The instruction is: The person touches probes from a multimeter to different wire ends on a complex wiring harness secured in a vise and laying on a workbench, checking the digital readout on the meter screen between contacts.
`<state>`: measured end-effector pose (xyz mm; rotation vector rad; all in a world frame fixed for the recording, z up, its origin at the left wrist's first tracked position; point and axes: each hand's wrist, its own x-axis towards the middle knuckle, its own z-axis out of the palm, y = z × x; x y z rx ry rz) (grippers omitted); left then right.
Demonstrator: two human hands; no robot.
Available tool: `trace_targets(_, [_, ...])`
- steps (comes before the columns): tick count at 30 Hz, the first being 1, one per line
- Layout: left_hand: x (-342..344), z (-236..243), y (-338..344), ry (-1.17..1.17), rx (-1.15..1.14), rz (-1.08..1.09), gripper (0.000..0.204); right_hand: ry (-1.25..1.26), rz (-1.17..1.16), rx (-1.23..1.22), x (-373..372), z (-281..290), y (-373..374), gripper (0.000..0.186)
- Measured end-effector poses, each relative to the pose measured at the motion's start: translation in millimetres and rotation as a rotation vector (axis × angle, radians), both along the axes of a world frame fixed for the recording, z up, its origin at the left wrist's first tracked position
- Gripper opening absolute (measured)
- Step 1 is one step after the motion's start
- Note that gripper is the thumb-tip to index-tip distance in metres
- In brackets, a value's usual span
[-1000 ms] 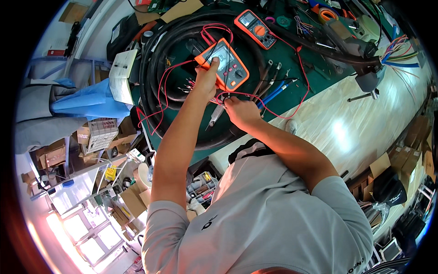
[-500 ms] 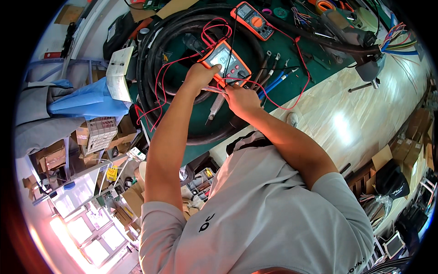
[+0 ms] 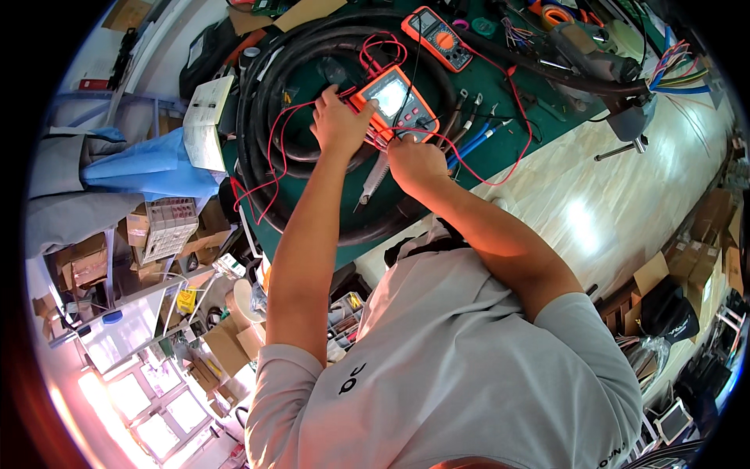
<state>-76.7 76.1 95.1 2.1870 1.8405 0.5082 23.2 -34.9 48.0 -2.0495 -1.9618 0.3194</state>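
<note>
An orange meter (image 3: 397, 105) with a lit screen lies tilted on the green work table. Beside its left edge is my left hand (image 3: 341, 123), fingers spread and thumb against the casing. My right hand (image 3: 418, 162) is closed at the meter's lower edge, by its dial; its fingertips are partly hidden, and I cannot tell exactly what they pinch. A few thin wires (image 3: 376, 141) show between the two hands. Red test leads (image 3: 279, 156) loop from the meter to the left and right. A grey-handled tool (image 3: 375, 180) lies just below the hands.
Thick black cable (image 3: 258, 168) is coiled around the meter on the green table (image 3: 500, 152). A second orange meter (image 3: 437, 39) lies farther back. Blue cable ends (image 3: 476, 144) with metal lugs lie to the right. An open notebook (image 3: 205, 125) stands at the left edge.
My left hand has let go of the meter's side and the thin wires, and its fingers have spread. The meter has shifted slightly right. The right hand stays by the dial.
</note>
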Motion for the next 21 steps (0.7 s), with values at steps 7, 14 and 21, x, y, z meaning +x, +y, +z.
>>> trace_targets(7, [-37.7,-36.3,48.3,-0.357,-0.471,-0.047,0.088,-0.084,0.102,0.019,-11.7,-0.1,-0.2,0.015])
trace_targets(14, [-44.0,-17.3,33.8,-0.039,-0.42,-0.002,0.093,-0.243,0.194,-0.095,-10.2,8.3,7.5,0.019])
trace_targets(21, [-33.3,-47.1,-3.8,-0.34,-0.244,0.124,0.096,-0.152,0.144,-0.11,-6.8,14.4,14.1,0.02])
